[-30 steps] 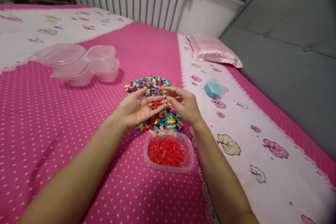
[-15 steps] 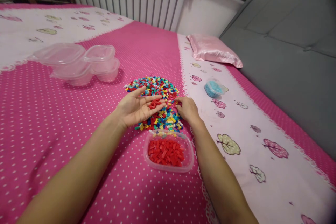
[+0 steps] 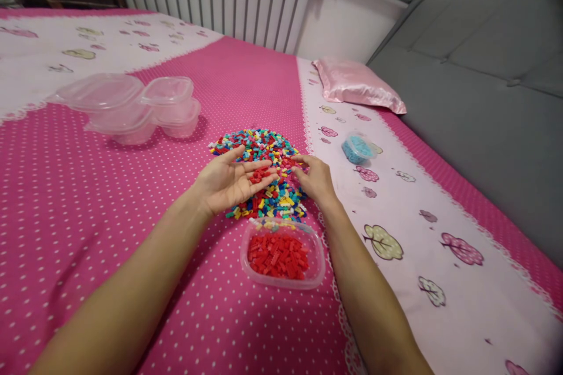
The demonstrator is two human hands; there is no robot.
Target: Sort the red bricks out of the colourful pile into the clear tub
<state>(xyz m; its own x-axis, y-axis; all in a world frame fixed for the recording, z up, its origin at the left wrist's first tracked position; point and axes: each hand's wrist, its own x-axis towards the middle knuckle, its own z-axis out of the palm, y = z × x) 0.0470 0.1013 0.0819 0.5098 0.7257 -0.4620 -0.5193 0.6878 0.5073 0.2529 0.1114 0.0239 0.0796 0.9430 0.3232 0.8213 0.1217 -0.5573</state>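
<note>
A heap of small mixed-colour bricks [image 3: 257,143] lies on the pink dotted bedspread. My left hand [image 3: 226,180] hovers palm up over the heap, fingers stretched out, with a few red bricks [image 3: 260,174] resting on them. My right hand [image 3: 314,179] reaches into the right side of the heap, fingers curled in a pinch on the pieces; what they grip is too small to name. Just in front of the heap stands a clear tub [image 3: 317,263] filled with red bricks.
Several clear tubs with lids [image 3: 132,105] sit at the left. A small tub of light blue bricks [image 3: 357,148] stands to the right. A pink pillow [image 3: 356,85] lies at the back, a grey sofa [image 3: 475,94] on the right, a radiator behind.
My right hand dropped from above my left palm into the heap's right side, then shifted slightly forward. The left hand stayed palm up with the red bricks.
</note>
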